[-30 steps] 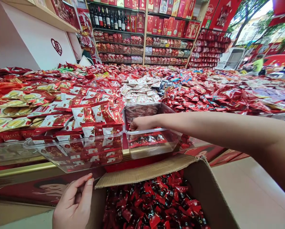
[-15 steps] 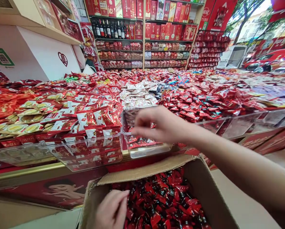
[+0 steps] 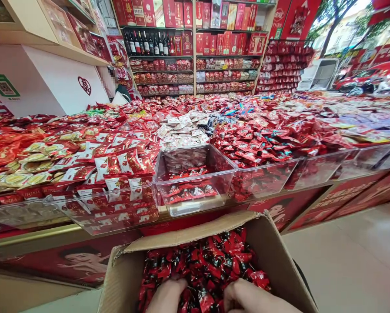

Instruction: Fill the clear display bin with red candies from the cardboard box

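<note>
An open cardboard box (image 3: 288, 261) stands in front of me, filled with small candies (image 3: 214, 252) in shiny red and black wrappers. Both my hands are down inside it. My left hand (image 3: 170, 295) is curled into the candies, its fingertips buried among them. To its right, my right hand (image 3: 247, 298) is also closed around candies, fingers bent inward. Several wrapped candies lie between the two hands. Just beyond the box, a clear plastic bin (image 3: 227, 171) holds a low layer of red packets (image 3: 195, 191) at its bottom.
Heaped packets flank the clear bin: white-and-red packets (image 3: 119, 167) left, red packets (image 3: 247, 143) right, white packets (image 3: 183, 128) behind. Shelves (image 3: 195, 52) with bottles and red boxes rise at the back. A person (image 3: 111, 82) is partly visible behind the display. Tiled floor (image 3: 351, 248) lies at right.
My right hand has come down from over the clear bin into the cardboard box. My left hand has moved slightly right and deeper into the candies.
</note>
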A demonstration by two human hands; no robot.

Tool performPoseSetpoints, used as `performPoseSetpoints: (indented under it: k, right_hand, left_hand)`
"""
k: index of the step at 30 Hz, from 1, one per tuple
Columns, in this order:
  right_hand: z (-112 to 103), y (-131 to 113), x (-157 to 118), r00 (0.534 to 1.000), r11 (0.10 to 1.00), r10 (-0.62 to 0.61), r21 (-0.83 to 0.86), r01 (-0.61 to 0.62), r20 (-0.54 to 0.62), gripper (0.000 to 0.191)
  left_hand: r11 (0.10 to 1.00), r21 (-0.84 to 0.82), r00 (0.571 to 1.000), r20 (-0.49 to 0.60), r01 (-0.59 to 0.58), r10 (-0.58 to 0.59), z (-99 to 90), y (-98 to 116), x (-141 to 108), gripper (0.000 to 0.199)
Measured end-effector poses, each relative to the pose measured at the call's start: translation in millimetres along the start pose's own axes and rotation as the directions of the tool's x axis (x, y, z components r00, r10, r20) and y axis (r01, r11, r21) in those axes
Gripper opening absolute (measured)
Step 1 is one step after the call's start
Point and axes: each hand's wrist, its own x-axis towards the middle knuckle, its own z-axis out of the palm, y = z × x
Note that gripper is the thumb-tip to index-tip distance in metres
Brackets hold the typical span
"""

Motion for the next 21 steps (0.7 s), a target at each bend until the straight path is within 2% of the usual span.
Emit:
performPoseSetpoints:
  k: [3,6,8,11,13,16,18,21]
  right_hand:
    - [-0.1,-6.0,0.6,0.997,0.997,0.001,0.071,0.004,-0.078,0.013]
    - [2.4,-17.6,7.5,0.992,0.962,-0.041,0.263,0.071,-0.119,0.017]
    - [4.9,-30.5,13.0,0.984,0.867,-0.108,0.471,0.164,-0.144,0.024]
    - [7.5,-52.7,20.4,0.958,0.640,-0.150,0.714,0.283,-0.245,0.031]
    - [7.0,-64.6,24.0,0.943,0.561,-0.112,0.763,0.320,-0.312,0.032]
    - [0.5,-75.1,26.0,0.920,0.547,-0.063,0.758,0.356,-0.387,0.034]
    - [-6.6,-79.3,25.6,0.905,0.528,-0.040,0.760,0.380,-0.424,0.035]
    - [-16.6,-83.9,25.2,0.903,0.469,0.018,0.801,0.371,-0.429,0.037]
  left_hand:
    - [1.000,-0.024,0.989,-0.150,-0.004,0.001,-10.7,1.4,-12.6,0.049]
    - [0.970,-0.185,0.960,-0.261,-0.156,0.105,-21.0,17.7,-26.8,0.041]
    - [0.888,-0.381,0.934,-0.333,-0.258,0.129,-25.5,34.8,-34.0,0.032]
    - [0.720,-0.628,0.915,-0.402,-0.297,0.027,-30.0,59.9,-39.1,0.026]
    - [0.616,-0.732,0.910,-0.411,-0.292,-0.057,-33.7,71.7,-39.2,0.026]
    - [0.443,-0.855,0.918,-0.368,-0.271,-0.150,-41.8,81.0,-37.2,0.032]
    - [0.336,-0.908,0.932,-0.320,-0.250,-0.172,-47.6,84.1,-36.1,0.037]
    - [0.224,-0.955,0.956,-0.237,-0.196,-0.171,-54.1,87.4,-36.3,0.044]
